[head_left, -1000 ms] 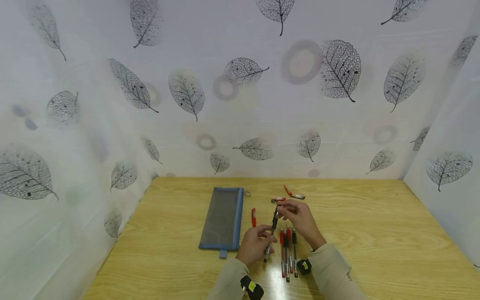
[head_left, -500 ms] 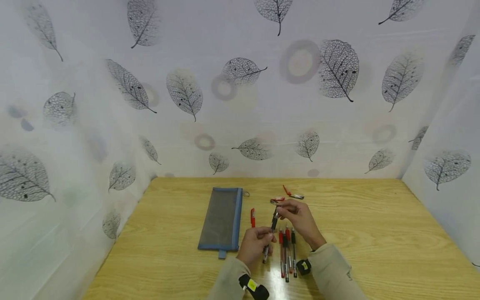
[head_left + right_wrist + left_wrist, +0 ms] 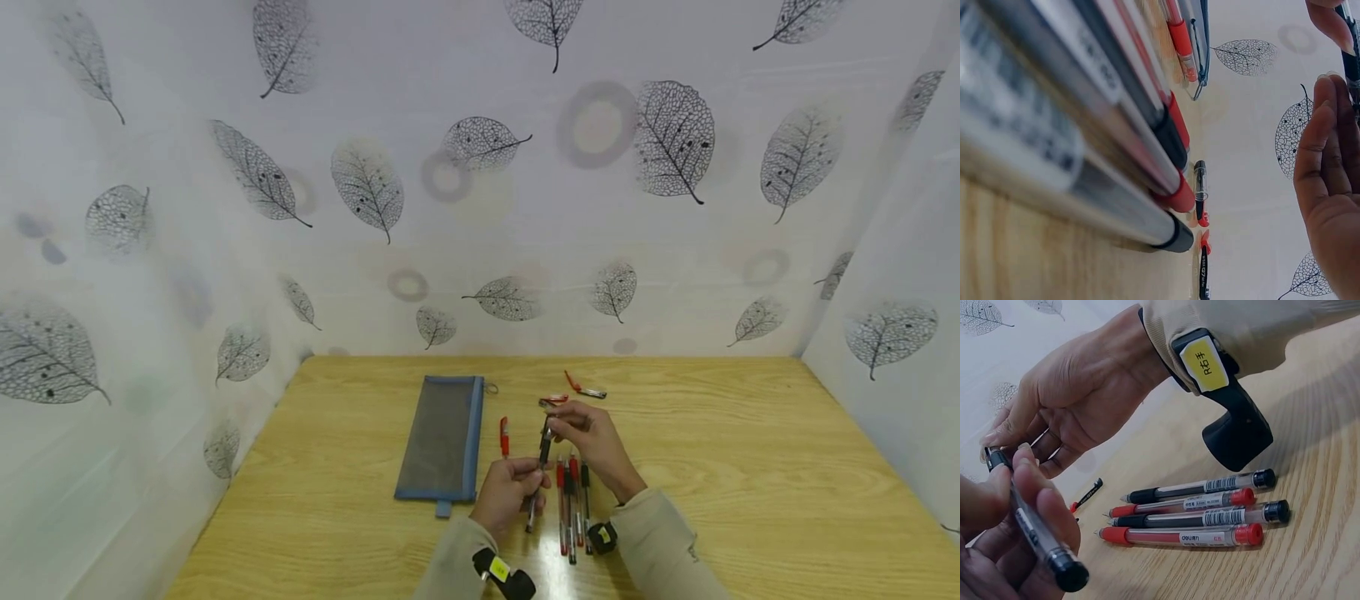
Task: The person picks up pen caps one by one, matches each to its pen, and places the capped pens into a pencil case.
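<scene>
A black gel pen [image 3: 544, 452] with a clear barrel is held slanted between both hands over the table. My left hand [image 3: 506, 496] grips its barrel, thumb on one side and fingers on the other. At the pen's upper end, my right hand [image 3: 596, 442] pinches with thumb and fingertips; those fingertips partly hide that end. The left wrist view shows the black end plug of the pen [image 3: 1069, 572] nearest the camera. Beside the hands lie several red and black gel pens [image 3: 1210, 537], uncapped and side by side, their tips pointing away.
A grey mesh pouch [image 3: 438, 437] with blue edging lies to the left. Between it and the hands is a red pen [image 3: 504, 437], partly behind the left hand. Loose pen caps [image 3: 592, 394] with red and black clips lie beyond the right hand. Patterned curtains [image 3: 480, 208] surround the wooden table [image 3: 750, 467].
Both hands have shifted slightly left with the black pen, which stands a little more upright. Their hold on it looks the same. The other pens and the pouch have not moved.
</scene>
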### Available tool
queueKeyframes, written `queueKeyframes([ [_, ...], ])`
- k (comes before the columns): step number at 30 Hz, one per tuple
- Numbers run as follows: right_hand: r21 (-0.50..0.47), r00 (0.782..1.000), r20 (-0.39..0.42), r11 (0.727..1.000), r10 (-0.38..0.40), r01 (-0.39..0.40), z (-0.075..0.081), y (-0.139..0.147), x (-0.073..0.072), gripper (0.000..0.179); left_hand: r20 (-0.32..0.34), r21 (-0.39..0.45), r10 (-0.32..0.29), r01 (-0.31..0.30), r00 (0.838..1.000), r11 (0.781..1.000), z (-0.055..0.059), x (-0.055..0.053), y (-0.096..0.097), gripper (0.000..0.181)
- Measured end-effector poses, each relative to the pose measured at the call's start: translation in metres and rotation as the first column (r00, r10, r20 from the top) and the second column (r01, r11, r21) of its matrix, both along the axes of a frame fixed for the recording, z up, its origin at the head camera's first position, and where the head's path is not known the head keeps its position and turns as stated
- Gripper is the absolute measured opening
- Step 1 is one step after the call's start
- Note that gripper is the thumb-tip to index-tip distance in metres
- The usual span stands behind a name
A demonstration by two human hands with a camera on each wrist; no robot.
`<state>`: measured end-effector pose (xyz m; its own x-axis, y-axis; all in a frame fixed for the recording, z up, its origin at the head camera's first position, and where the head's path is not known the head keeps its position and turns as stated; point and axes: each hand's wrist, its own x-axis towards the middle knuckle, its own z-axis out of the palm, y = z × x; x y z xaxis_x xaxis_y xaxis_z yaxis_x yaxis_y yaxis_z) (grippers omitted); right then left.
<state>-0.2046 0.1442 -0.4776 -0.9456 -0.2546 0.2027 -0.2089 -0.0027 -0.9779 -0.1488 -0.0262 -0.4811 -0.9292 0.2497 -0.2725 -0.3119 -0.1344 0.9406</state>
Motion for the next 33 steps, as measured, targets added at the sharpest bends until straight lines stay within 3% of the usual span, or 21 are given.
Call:
queueKeyframes([
  [6,0.026,1.000,0.023,1.000,-0.002,0.001,-0.001,0.000,0.000,0.025,0.010,-0.015,-0.011,0.011,1.000,1.000,-0.002,-0.001,-0.001,0.026],
  [17,0.229,0.998,0.044,0.972,0.042,-0.051,0.002,-0.002,-0.005,0.040,-0.027,-0.068,-0.006,0.004,1.000,0.998,-0.002,-0.003,-0.004,0.027],
  [28,0.357,0.997,0.067,0.932,0.032,-0.054,0.002,-0.007,-0.016,0.040,-0.046,-0.167,0.095,-0.101,0.994,0.981,-0.005,-0.004,-0.006,0.026],
  [33,0.384,0.992,0.119,0.920,0.030,-0.074,0.002,-0.009,-0.024,0.039,0.001,-0.146,0.147,-0.145,0.989,0.979,-0.006,-0.006,-0.006,0.032],
])
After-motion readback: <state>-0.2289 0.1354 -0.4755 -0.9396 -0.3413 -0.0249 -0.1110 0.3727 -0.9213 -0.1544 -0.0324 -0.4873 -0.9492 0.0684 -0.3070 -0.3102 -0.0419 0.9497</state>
